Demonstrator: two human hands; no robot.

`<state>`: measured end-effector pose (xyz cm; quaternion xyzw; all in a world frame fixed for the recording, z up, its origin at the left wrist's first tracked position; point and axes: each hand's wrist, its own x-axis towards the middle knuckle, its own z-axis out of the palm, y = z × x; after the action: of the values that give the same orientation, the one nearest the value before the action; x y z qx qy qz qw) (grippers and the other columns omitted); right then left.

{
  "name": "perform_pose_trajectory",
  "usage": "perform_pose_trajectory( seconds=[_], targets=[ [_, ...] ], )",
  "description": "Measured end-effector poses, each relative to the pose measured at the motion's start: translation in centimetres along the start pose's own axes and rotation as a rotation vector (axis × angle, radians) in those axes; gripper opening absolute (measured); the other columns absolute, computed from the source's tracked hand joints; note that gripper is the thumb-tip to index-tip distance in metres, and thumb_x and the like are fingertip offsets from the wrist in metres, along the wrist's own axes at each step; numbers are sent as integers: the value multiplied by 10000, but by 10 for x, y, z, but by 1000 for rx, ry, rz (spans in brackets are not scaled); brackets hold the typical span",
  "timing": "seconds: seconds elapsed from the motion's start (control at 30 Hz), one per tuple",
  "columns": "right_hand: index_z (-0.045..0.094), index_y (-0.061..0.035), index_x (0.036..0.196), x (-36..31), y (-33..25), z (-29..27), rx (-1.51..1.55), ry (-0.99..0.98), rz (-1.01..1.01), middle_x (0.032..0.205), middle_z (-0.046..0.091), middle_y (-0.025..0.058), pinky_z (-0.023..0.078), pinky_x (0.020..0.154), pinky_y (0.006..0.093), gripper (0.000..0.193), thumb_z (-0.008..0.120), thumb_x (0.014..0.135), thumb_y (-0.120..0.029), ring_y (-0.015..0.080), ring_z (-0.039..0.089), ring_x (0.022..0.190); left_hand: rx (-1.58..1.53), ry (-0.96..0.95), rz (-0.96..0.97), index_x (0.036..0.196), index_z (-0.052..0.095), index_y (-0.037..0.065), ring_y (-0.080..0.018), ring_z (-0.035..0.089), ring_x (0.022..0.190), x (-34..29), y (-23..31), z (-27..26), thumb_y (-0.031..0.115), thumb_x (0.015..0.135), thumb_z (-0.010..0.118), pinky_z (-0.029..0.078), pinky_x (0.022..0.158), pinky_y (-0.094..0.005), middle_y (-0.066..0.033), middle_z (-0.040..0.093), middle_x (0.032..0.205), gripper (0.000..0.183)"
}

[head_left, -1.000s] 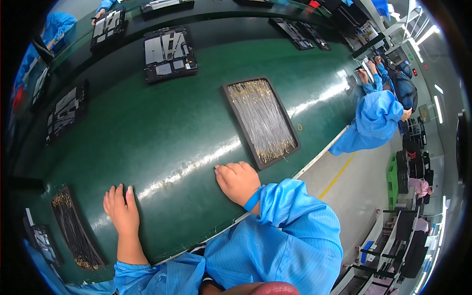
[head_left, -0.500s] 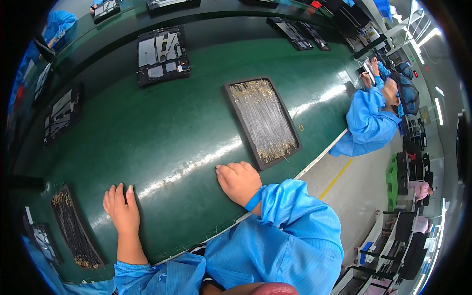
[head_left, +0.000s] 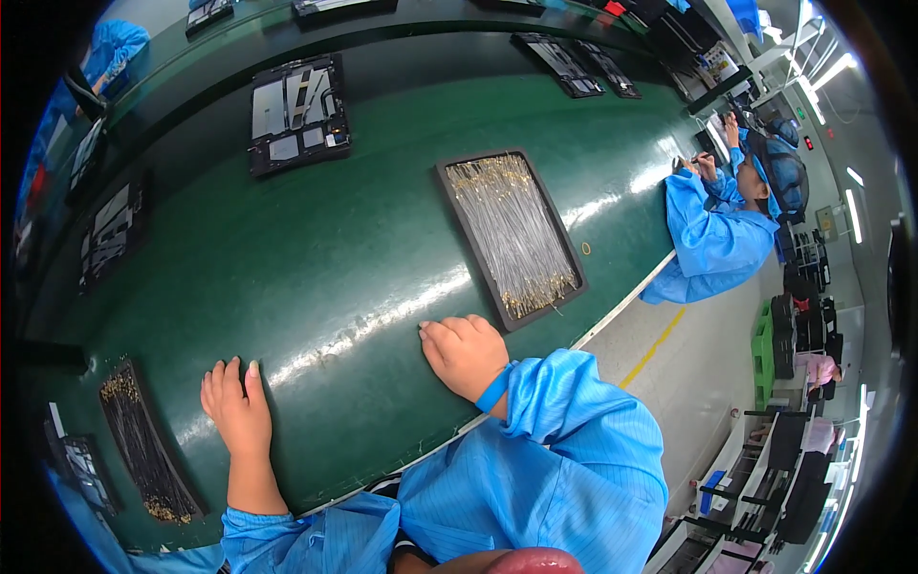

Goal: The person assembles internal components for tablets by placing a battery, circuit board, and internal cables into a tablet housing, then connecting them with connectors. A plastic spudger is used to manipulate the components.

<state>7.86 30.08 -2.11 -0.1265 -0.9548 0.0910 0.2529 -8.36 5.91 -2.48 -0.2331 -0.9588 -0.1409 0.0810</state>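
Observation:
My left hand lies flat on the green bench, fingers stretched out, with nothing in it. My right hand rests on the bench with its fingers curled in, and no object shows in it; a blue band circles that wrist. Just beyond the right hand is a dark shallow tray full of thin grey cables with gold-coloured ends. To the left of my left hand, a second narrow tray holds black cables with similar ends.
Opened flat device housings ride on a dark belt along the far side. A small yellow ring lies beside the cable tray. At the right, a co-worker in blue leans over the same bench.
The device housings on the far belt have shifted slightly left. The co-worker's arms and head have moved, one hand now nearer the bench. My two hands stay where they were.

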Motion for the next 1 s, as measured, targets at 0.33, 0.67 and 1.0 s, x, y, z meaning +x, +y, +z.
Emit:
perform_pose_trajectory(
  seconds=[0.33,0.67,1.0],
  targets=[
    [550,-94,719,3,-3,6,7,-73,-9,629,513,46,412,574,319,62,587,683,-128,223,492,579,116,3,-40,950,522,7,-360,413,993,0,3,0,240,783,496,270,901,-434,-183,495,1017,288],
    [363,-74,1141,179,-57,62,1561,-337,1136,1039,465,81,380,439,235,399,419,833,-320,143,470,568,91,76,10,877,516,16,-342,436,934,5,7,1,211,729,551,303,859,-438,-161,498,945,247],
    [352,-92,950,272,-48,139,1888,82,1518,789,421,95,389,421,230,347,492,794,-368,175,464,590,54,23,-4,897,504,36,-329,409,928,14,10,-3,207,695,573,296,865,-449,-138,448,940,274]
  ],
)
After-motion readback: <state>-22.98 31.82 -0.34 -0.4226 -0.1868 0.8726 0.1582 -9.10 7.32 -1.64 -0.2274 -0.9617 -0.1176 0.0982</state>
